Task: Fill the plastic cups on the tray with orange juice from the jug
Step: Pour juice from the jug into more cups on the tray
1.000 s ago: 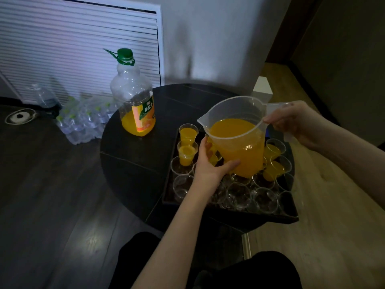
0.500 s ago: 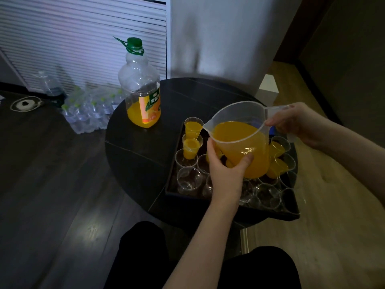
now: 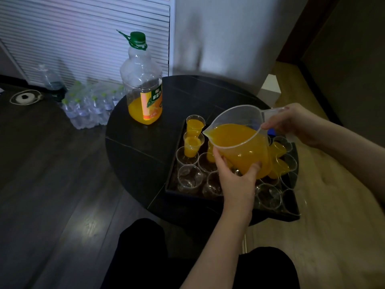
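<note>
Head view — the right hand is gripping the handle of the clear jug, fingers curled round it, while the left hand is cupping the jug's lower body, thumb and fingers wrapped against its side; the jug is tilting spout-left above the black tray, juice reaching the spout lip. On the tray, plastic cups are standing packed together — several far ones holding juice, the near ones clear. A juice bottle is standing upright on the round table, left of the tray.

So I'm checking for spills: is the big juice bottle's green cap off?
No, the green cap sits on the neck of the juice bottle standing on the table.
</note>
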